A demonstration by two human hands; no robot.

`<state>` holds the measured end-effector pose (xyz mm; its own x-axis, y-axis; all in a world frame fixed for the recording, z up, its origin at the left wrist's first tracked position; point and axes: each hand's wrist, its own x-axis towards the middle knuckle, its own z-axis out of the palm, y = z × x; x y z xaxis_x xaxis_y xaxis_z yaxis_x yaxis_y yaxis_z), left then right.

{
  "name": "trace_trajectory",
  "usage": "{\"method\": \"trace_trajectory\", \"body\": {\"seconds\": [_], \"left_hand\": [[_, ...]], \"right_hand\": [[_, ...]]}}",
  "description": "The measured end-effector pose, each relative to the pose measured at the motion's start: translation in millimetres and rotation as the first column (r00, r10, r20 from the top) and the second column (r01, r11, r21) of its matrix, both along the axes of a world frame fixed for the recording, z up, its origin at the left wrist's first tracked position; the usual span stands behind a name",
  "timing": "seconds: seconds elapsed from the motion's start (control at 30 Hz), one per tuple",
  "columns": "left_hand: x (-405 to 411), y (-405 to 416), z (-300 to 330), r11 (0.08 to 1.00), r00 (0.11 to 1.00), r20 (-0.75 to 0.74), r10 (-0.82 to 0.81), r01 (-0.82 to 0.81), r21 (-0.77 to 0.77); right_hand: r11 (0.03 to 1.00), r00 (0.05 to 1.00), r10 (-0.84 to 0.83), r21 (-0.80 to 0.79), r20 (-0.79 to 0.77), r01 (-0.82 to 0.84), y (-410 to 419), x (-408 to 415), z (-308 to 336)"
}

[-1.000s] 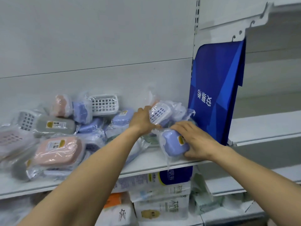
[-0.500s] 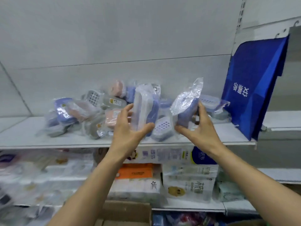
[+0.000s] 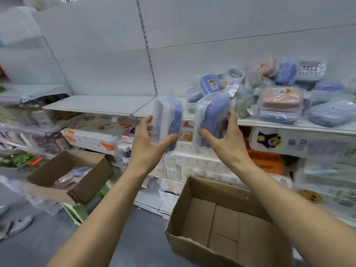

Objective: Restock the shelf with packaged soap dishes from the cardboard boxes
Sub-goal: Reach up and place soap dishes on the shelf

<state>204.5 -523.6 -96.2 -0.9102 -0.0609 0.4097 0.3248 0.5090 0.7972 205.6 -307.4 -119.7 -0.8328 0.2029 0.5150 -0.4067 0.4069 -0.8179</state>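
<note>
Near box: an open cardboard box (image 3: 221,226) sits below your right forearm, bottom bare.
Far box: a second cardboard box (image 3: 77,176) lies to your left, with bagged goods inside, blurred.
Shoe: a grey shoe (image 3: 15,227) rests on the floor at the left edge.
Left hand: your left hand (image 3: 148,143) grips a bagged blue soap dish (image 3: 169,118) upright, thumb on one side, fingers on the other.
Right hand: your right hand (image 3: 225,139) holds another bagged blue dish (image 3: 213,116), fingers curled round it.
Position: both dishes are held in front of the shelf edge (image 3: 123,112), apart from each other.
Shelf: the white board is bare on the left; a heap of bagged dishes (image 3: 279,93), pink, blue and white, fills the right.
Below: lower shelves hold packaged goods (image 3: 202,162).
Room: white back panels (image 3: 212,26), grey floor (image 3: 134,237).
</note>
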Motion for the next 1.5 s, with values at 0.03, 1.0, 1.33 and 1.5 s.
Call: {"method": "trace_trajectory", "body": {"seconds": [0.03, 1.0, 1.33, 1.5], "left_hand": [[-1, -22, -2, 1.000, 1.000, 0.015, 0.018, -0.019, 0.015], [-293, -545, -62, 0.937, 0.903, 0.359, 0.234, -0.308, 0.164], [-418, -743, -120, 0.992, 0.861, 0.507, 0.027, -0.085, 0.092], [-468, -830, -158, 0.996, 0.793, 0.607, -0.064, 0.015, 0.086]], "right_hand": [[1.000, 1.000, 0.003, 0.009, 0.011, -0.003, -21, -3, 1], [0.943, 0.940, 0.205, 0.203, 0.273, -0.264, -560, -367, -35], [0.982, 0.880, 0.075, 0.117, 0.470, -0.146, -750, -441, -111], [0.994, 0.795, 0.014, 0.081, 0.607, -0.080, -828, -461, -151]]}}
